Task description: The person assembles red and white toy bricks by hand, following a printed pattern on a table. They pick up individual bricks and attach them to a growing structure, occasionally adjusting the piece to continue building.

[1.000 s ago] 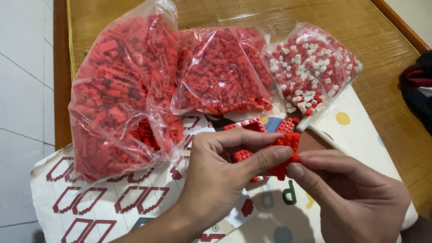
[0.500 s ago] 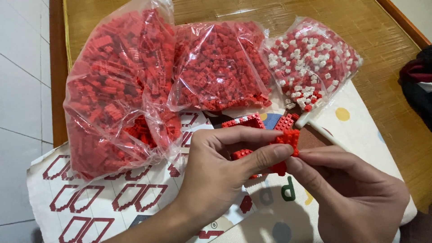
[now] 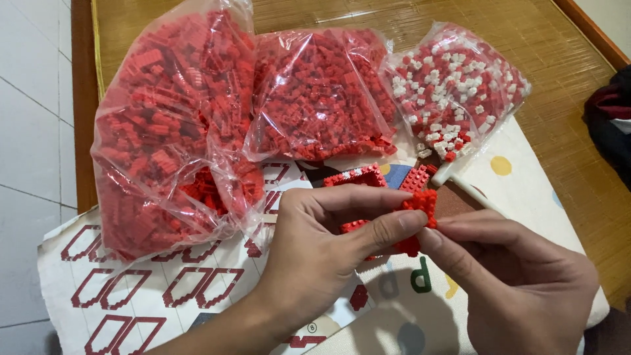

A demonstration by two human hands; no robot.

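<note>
The left hand (image 3: 315, 253) comes in from the near left, thumb and forefinger closed on a small red brick assembly (image 3: 420, 205), which sits at the fingertips just right of the hand's own middle. From where I stand, the piece is pinched between both hands over the near centre of the work surface: the left thumb lies along its near side, the forefinger arches over its far side. The assembly looks studded and roughly upright, its longer side running near to far, though the fingers hide much of it, so I would not swear to its shape.

Far to the left lies a big clear bag of red bricks (image 3: 171, 131), resting on a printed sheet with red outlines (image 3: 131, 296). Next to it, further right, is a second bag of red bricks (image 3: 322, 92), then a smaller bag of mixed red and white pieces (image 3: 460, 85). Just beyond the hands lie built red brick sections (image 3: 358, 176) on a pale mat with coloured dots (image 3: 519, 190).

The right hand (image 3: 519, 283) enters from the near right, its fingertips closed on the right and lower side of the same assembly, touching the left thumb. Both hands are equally at the piece; neither is nearer. A woven mat surface (image 3: 578, 118) stretches off to the far right.
</note>
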